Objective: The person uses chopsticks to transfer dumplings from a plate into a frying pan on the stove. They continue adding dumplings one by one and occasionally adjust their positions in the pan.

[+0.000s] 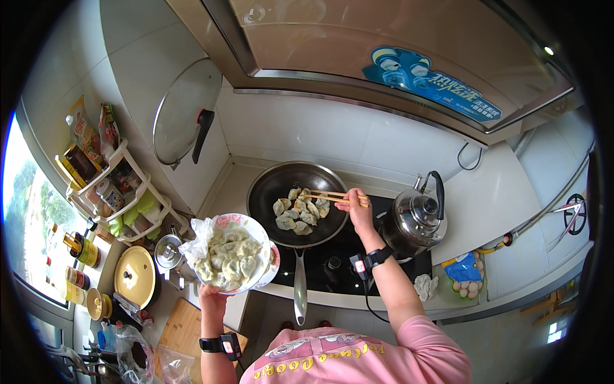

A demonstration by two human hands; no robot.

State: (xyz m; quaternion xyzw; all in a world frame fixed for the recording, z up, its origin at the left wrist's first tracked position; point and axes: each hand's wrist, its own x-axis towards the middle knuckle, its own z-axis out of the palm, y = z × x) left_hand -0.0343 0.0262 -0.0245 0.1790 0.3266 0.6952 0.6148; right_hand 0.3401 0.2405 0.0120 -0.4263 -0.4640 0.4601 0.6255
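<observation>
My right hand (355,210) grips a pair of wooden chopsticks (331,196), their tips among several dumplings (302,211) in a dark frying pan (273,182). The pan sits on a black glass cooktop (331,278), its metal handle (300,288) pointing toward me. My left hand (214,298) holds the near edge of a floral-rimmed bowl (261,235) to the left of the pan. Heaped in that bowl are more dumplings (230,259), with a crumpled clear plastic bag (201,240) at its left side. Partly hidden under the bowl is a floral plate (272,269).
A steel kettle (415,225) stands right of the pan, near a crumpled cloth (425,287) and eggs (467,288). Leftward are a glass lid (184,110) on the wall, a condiment rack (129,201), a yellow-lidded pot (135,276) and a wooden cutting board (180,326). A range hood (316,48) hangs above.
</observation>
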